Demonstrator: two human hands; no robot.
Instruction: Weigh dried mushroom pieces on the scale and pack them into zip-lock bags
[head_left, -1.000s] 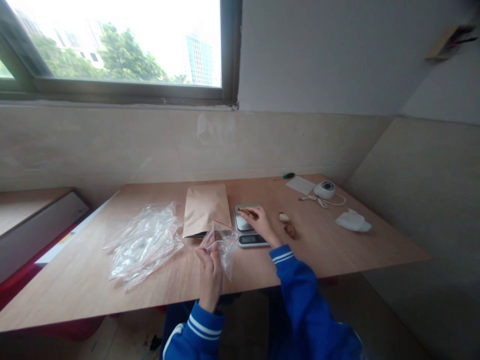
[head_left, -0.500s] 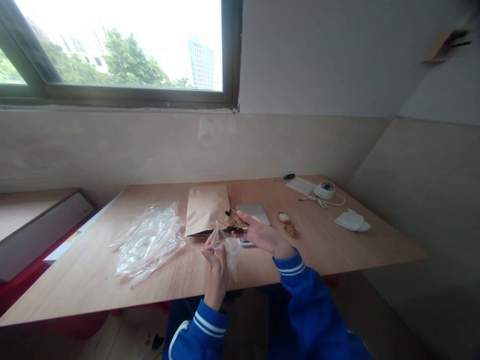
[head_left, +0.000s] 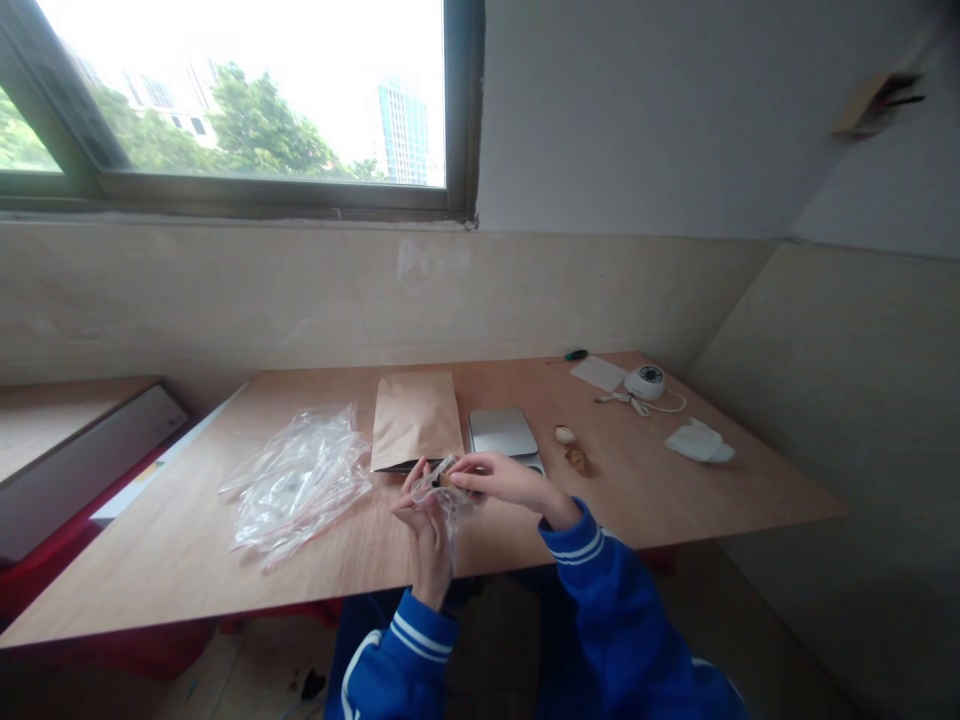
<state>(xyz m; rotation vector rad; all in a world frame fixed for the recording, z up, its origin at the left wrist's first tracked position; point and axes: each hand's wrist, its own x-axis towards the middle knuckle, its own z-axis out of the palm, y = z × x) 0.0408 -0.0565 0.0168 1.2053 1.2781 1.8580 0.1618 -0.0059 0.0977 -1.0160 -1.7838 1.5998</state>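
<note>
The left hand (head_left: 426, 525) held a small clear bag (head_left: 450, 497) just above the near edge of the wooden surface (head_left: 675, 490). Its fingers were closed on the bag near the mouth, and the rest of the bag hung down toward the person. The right hand (head_left: 499, 478) came from the right side and met the bag at its opening. The right fingers were pinched narrow on a small dark brown piece (head_left: 444, 478), which was at the mouth of the bag; I could not tell if the piece was already inside or only at the rim. The two hands were touching or almost touching there, so the piece lay directly to the left of the right fingers, and the bag's long axis ran from the mouth down toward the person's body.

Just behind the hands stood a small scale (head_left: 502, 433) with a bare silver plate, and beside it on the left lay a flat brown paper envelope (head_left: 416, 418). A heap of clear plastic bags (head_left: 300, 480) lay further left. To the right of the scale were two small brownish pieces (head_left: 571, 447), and well apart, near the far right corner, a white round device (head_left: 645, 381) with a cord and a white crumpled cloth (head_left: 697, 442)
</note>
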